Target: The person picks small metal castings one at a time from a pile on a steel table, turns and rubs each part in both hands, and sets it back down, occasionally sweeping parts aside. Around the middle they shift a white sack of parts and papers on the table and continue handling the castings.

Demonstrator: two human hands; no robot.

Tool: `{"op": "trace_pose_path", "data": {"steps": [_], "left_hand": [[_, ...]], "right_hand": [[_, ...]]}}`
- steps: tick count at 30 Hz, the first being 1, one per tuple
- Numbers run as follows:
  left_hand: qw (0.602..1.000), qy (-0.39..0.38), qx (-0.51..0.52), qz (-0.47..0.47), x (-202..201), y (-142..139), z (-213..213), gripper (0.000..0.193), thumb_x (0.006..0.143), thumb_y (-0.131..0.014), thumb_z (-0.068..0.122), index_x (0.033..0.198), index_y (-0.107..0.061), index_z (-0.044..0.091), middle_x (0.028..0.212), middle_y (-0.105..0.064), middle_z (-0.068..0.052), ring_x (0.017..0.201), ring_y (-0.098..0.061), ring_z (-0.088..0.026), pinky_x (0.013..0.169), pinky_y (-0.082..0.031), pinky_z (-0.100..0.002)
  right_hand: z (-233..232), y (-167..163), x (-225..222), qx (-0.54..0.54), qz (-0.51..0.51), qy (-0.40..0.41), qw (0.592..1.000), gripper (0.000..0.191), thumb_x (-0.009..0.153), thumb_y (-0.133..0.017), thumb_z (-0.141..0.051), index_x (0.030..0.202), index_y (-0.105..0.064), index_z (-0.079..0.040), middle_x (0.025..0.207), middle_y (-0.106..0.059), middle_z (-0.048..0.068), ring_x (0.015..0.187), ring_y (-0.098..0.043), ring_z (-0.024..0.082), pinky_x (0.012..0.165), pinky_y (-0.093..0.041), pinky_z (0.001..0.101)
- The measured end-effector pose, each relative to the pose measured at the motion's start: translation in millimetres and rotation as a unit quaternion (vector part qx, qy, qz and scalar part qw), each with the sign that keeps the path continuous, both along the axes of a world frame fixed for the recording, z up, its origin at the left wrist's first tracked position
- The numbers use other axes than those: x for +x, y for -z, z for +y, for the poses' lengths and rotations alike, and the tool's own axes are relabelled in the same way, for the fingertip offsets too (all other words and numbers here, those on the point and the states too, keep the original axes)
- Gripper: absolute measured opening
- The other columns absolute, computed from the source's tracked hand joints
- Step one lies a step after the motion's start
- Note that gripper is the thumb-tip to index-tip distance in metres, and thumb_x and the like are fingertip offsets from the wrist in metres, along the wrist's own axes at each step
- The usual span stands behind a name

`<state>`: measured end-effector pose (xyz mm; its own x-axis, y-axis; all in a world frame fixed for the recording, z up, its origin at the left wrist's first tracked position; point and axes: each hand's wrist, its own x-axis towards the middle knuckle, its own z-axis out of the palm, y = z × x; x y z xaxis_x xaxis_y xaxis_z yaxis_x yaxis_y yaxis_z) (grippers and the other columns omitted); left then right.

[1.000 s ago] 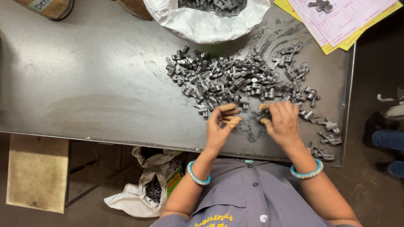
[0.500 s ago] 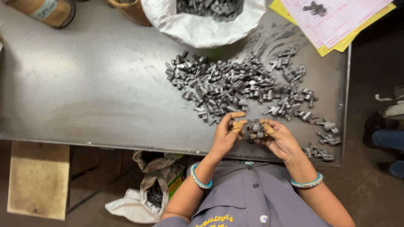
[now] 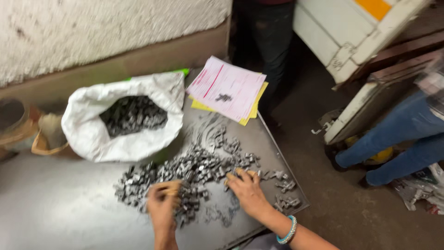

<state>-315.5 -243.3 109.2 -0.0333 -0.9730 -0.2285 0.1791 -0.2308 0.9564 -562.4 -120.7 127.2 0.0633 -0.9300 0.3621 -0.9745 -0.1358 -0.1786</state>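
A loose heap of small grey metal parts (image 3: 199, 166) lies on the dark metal table (image 3: 60, 208). My left hand (image 3: 163, 206) sits at the heap's near left edge, its taped fingers curled over some of the parts. At the heap's near right side my right hand (image 3: 247, 190) rests flat, fingers spread and touching the pieces; a turquoise bangle circles its wrist. The picture is blurred, so what lies under either palm is unclear.
A white sack (image 3: 92, 134) holding more metal parts stands open at the back of the table. Pink and yellow papers (image 3: 226, 88) lie at the far right corner. Brown containers (image 3: 48, 134) are at the left. Another person's legs in jeans (image 3: 402, 134) stand beside a white panel (image 3: 351, 32).
The camera has tilted up, bringing the wall and floor into view. My hands, cupped together over parts near the table edge half a second ago, are now apart on the heap.
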Motion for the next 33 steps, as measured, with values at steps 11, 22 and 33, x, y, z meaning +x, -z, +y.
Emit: {"op": "trace_pose_path", "data": {"steps": [11,22,33], "left_hand": [[0.988,-0.111,-0.091,0.056,-12,18,26,0.041,0.094,-0.06,-0.003,0.133,-0.053,0.0,0.129,-0.064,-0.014,0.098,-0.07,-0.022,0.074,-0.059,-0.031],[0.997,-0.041,-0.062,-0.026,-7,47,88,0.053,0.088,-0.072,0.0,0.138,-0.054,0.002,0.113,-0.067,-0.011,0.098,-0.065,-0.016,0.083,-0.055,-0.029],[0.991,0.056,-0.081,0.095,-38,41,103,0.05,0.089,-0.065,-0.006,0.138,-0.057,-0.003,0.13,-0.068,-0.011,0.12,-0.068,-0.019,0.106,-0.055,-0.032]], "right_hand": [[23,24,27,0.018,-0.111,-0.142,0.984,0.025,0.082,-0.065,-0.009,0.107,-0.067,-0.01,0.126,-0.068,0.005,0.124,-0.053,0.026,0.104,-0.034,0.0482],[9,67,22,0.215,-0.521,0.039,0.825,0.026,0.077,-0.083,-0.008,0.101,-0.073,-0.005,0.09,-0.074,0.004,0.075,-0.068,0.014,0.064,-0.055,0.0274],[-1,77,6,0.341,-0.806,0.045,0.482,0.03,0.097,-0.066,-0.018,0.121,-0.068,0.0,0.091,-0.073,0.007,0.07,-0.064,0.01,0.056,-0.049,0.0222]]}}
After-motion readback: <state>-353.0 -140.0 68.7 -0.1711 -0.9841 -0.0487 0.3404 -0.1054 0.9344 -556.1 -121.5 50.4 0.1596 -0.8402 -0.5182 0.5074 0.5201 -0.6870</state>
